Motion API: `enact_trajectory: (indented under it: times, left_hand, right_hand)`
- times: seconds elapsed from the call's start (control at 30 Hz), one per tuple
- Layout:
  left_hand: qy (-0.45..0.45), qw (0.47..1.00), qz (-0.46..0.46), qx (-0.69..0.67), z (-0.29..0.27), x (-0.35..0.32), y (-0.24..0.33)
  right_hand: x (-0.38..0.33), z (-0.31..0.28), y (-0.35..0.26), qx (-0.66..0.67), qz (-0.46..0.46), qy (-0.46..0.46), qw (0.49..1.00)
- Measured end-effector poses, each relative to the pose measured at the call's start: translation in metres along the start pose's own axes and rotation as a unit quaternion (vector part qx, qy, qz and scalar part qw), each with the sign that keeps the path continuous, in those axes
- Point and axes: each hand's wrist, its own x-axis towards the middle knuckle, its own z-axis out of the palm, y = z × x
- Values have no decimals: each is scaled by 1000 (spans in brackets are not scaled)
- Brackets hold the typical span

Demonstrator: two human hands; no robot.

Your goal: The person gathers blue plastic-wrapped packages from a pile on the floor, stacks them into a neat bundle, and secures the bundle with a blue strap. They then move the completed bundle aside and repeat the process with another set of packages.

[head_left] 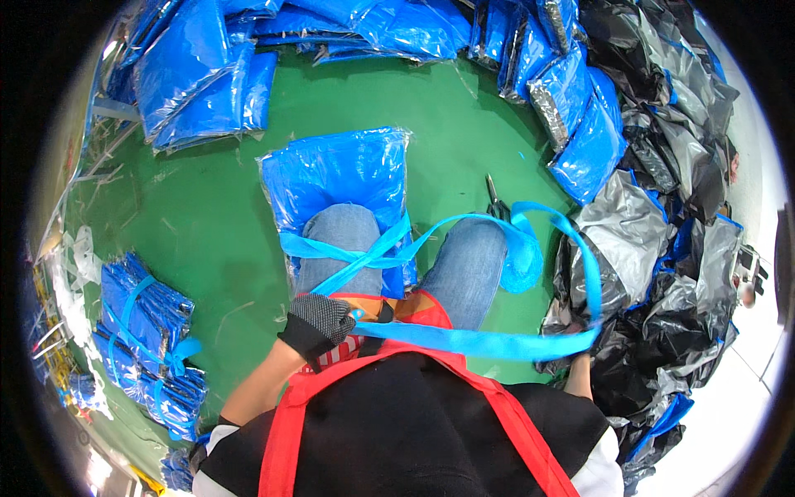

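A stack of folded blue sheets in clear plastic [331, 170] lies on the floor, partly under my knee. Around its near part runs a light blue strap [464, 340], crossing itself beside the knee. My left hand [321, 325], in a black dotted glove, is closed on the strap near my lap. From there the strap stretches right to my right hand [573, 330], then loops up to a flat roll of the same strap [522, 263] beside my other knee. The strap covers much of my right hand, so its fingers are hidden.
Black-handled scissors [495, 199] lie by the strap roll. A strapped blue bundle [149, 331] sits at left on the green floor [199, 207]. Wrapped blue packs [364, 29] line the far side, and grey and black plastic sheets [654, 248] are heaped along the right.
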Motion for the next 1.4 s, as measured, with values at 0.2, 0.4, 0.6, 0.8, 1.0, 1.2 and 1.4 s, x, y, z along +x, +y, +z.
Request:
enact_trajectory:
  times: [0.2, 0.4, 0.6, 0.8, 1.0, 1.2, 1.4]
  left_hand:
    - [73, 996, 49, 8, 3, -2, -9]
    - [203, 976, 79, 22, 2, 2, -11]
    - [232, 954, -126, -143, -3, -5, -28]
    - [159, 545, -72, -820, -66, 24, -27]
    - [109, 653, -22, -749, -93, 43, -8]
    - [141, 752, -210, -608, -16, -22, -20]
    - [366, 832, -230, -348, 114, -75, -16]
  right_hand:
    - [-76, 92, -3, -387, 137, -174, 895]
    - [-131, 384, -84, -10, -57, -462, 885]
    - [-172, 454, -127, 291, -301, -315, 852]
    - [-237, 450, -149, 201, -348, -416, 815]
    - [-252, 372, -121, 148, -304, -435, 835]
    - [-167, 427, -246, 152, -474, -257, 829]
    - [-104, 617, -321, -324, -750, -104, 567]
